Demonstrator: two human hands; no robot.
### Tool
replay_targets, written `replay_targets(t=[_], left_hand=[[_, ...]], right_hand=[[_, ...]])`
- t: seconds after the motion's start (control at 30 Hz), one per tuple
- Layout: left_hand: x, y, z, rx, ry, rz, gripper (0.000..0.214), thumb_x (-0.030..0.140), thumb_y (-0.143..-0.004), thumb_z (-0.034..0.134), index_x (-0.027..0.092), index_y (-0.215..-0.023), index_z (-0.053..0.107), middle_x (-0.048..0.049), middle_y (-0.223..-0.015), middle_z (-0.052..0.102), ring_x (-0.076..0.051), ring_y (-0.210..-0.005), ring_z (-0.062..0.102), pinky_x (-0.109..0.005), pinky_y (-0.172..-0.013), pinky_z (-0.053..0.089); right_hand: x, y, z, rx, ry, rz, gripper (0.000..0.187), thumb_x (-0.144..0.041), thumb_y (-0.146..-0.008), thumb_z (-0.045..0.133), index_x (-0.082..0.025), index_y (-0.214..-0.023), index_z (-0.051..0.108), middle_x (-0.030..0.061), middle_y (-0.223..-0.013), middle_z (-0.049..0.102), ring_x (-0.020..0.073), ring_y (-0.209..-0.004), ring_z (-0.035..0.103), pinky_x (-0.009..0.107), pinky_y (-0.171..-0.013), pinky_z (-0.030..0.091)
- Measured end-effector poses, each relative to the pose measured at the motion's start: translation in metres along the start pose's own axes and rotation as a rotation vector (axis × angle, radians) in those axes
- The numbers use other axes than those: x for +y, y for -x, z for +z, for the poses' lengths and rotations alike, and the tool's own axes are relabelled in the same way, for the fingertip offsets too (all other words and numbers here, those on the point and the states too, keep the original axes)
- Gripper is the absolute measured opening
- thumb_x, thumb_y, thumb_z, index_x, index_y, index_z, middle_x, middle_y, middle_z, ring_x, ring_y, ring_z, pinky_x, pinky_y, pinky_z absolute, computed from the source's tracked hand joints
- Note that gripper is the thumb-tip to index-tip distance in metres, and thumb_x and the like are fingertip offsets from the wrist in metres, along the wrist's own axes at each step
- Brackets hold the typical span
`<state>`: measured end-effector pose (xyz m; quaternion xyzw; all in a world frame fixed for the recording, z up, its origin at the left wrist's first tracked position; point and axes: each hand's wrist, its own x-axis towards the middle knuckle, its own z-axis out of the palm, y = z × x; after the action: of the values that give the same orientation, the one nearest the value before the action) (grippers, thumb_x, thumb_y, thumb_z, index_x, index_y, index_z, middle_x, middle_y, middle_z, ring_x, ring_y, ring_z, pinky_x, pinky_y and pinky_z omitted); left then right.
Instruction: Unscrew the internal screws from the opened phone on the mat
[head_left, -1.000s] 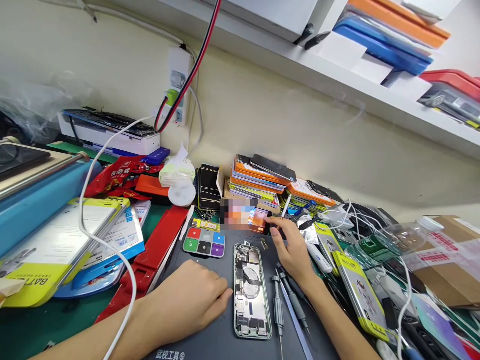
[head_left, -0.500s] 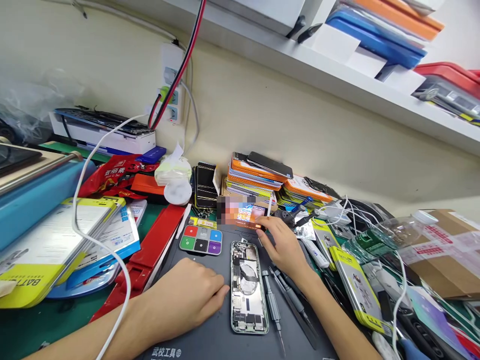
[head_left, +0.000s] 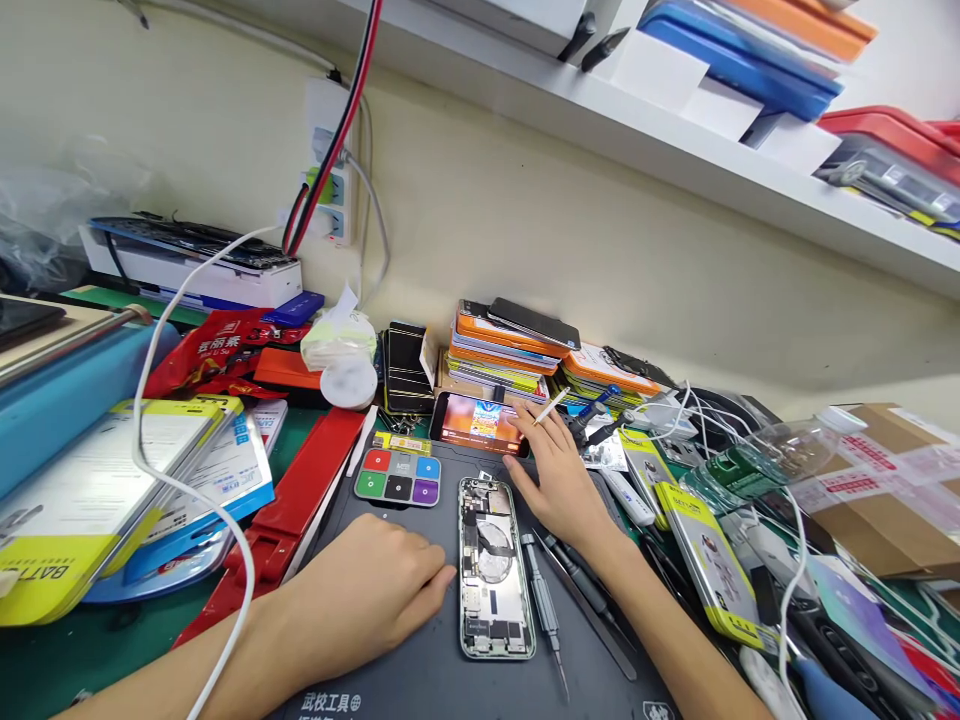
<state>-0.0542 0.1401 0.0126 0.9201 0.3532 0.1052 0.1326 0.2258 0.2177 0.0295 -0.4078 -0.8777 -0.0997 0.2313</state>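
Observation:
My left hand (head_left: pixel 394 575) rests on the dark work mat (head_left: pixel 409 690), its fingers curled closed and nothing showing in them. Just right of it lies an opened phone (head_left: pixel 496 575), its inner boards and round coil exposed. My right hand (head_left: pixel 559 485) reaches over the right end of a lit phone (head_left: pixel 472 425) that leans sideways at the back of the mat. Between its fingers is a slim white stick that looks like a cigarette (head_left: pixel 553 403). Whether the fingertips touch the screen is hard to tell. Beside the opened phone lie a screwdriver (head_left: pixel 544 600) and tweezers (head_left: pixel 600 630).
A magnetic colour-block tray (head_left: pixel 397 477) sits behind my left hand. Stacked boxes (head_left: pixel 499 350) stand against the wall. Battery packs (head_left: pixel 709 560), a plastic bottle (head_left: pixel 772 455) and cables crowd the right. A white cable (head_left: pixel 247 560) crosses my left forearm.
My right hand has shifted over the lit phone's right end, its fingers more stretched, and the white stick has tilted to the right. The left hand stays put. The view has shifted slightly.

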Motion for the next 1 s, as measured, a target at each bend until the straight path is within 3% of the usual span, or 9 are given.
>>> replay_targets(t=[0.07, 0.2, 0.3, 0.4, 0.57, 0.73, 1.0], left_hand=[[-0.0001, 0.0003, -0.0003, -0.007, -0.004, -0.002, 0.039, 0.028, -0.113, 0.04, 0.023, -0.081, 0.061, 0.0003, -0.078, 0.074, -0.022, -0.067, 0.072, -0.037, -0.061, 0.03], [-0.0002, 0.0006, 0.0002, -0.023, -0.006, -0.004, 0.039, 0.029, -0.113, 0.039, 0.023, -0.082, 0.061, 0.0001, -0.078, 0.074, -0.023, -0.068, 0.073, -0.037, -0.061, 0.032], [0.0001, -0.0001, 0.0003, -0.029, -0.007, -0.012, 0.039, 0.029, -0.113, 0.038, 0.023, -0.082, 0.061, -0.0004, -0.078, 0.074, -0.024, -0.069, 0.073, -0.038, -0.061, 0.032], [0.0003, -0.0005, 0.0, -0.035, 0.0, -0.009, 0.04, 0.029, -0.113, 0.038, 0.023, -0.082, 0.061, -0.0002, -0.079, 0.074, -0.023, -0.07, 0.074, -0.038, -0.061, 0.034], [-0.0001, 0.0002, -0.0005, -0.04, 0.012, -0.007, 0.04, 0.029, -0.114, 0.038, 0.022, -0.081, 0.06, -0.0001, -0.079, 0.074, -0.023, -0.071, 0.074, -0.038, -0.061, 0.034], [-0.0001, 0.0004, -0.0002, -0.043, 0.022, -0.01, 0.04, 0.029, -0.114, 0.038, 0.022, -0.081, 0.06, -0.0002, -0.079, 0.073, -0.022, -0.071, 0.073, -0.038, -0.061, 0.033], [0.0003, -0.0003, -0.001, -0.054, 0.018, -0.02, 0.041, 0.03, -0.114, 0.037, 0.022, -0.08, 0.059, -0.0009, -0.079, 0.073, -0.023, -0.071, 0.073, -0.037, -0.061, 0.031]], right_hand=[[-0.0005, 0.0003, -0.0006, 0.004, -0.003, -0.008, 0.048, -0.021, -0.108, 0.055, -0.022, -0.155, 0.044, 0.0172, -0.162, 0.056, 0.0351, -0.152, 0.049, 0.068, -0.124, 0.042], [-0.0016, 0.001, -0.0009, 0.004, -0.015, -0.025, 0.031, -0.02, -0.108, 0.054, -0.024, -0.139, 0.056, 0.0123, -0.133, 0.074, 0.0325, -0.133, 0.063, 0.064, -0.12, 0.048], [-0.001, 0.0017, 0.0005, -0.005, -0.026, -0.019, 0.024, -0.021, -0.107, 0.055, -0.024, -0.131, 0.059, 0.0105, -0.123, 0.076, 0.0318, -0.126, 0.067, 0.065, -0.121, 0.047], [0.0001, 0.0023, 0.0022, -0.005, -0.033, 0.001, 0.036, -0.023, -0.106, 0.057, -0.024, -0.141, 0.055, 0.0123, -0.134, 0.073, 0.0332, -0.135, 0.063, 0.069, -0.125, 0.042], [-0.0005, 0.0022, 0.0015, 0.014, -0.039, 0.027, 0.059, -0.021, -0.106, 0.056, -0.023, -0.162, 0.037, 0.0157, -0.162, 0.055, 0.035, -0.155, 0.046, 0.071, -0.127, 0.038], [-0.0018, 0.0018, -0.0002, 0.021, -0.05, -0.002, 0.05, -0.018, -0.105, 0.056, -0.026, -0.153, 0.048, 0.0124, -0.144, 0.069, 0.0332, -0.144, 0.058, 0.067, -0.124, 0.044], [-0.0025, 0.002, -0.0003, 0.05, -0.027, 0.004, 0.047, -0.018, -0.106, 0.055, -0.025, -0.152, 0.05, 0.0147, -0.141, 0.069, 0.035, -0.14, 0.059, 0.065, -0.118, 0.051]])
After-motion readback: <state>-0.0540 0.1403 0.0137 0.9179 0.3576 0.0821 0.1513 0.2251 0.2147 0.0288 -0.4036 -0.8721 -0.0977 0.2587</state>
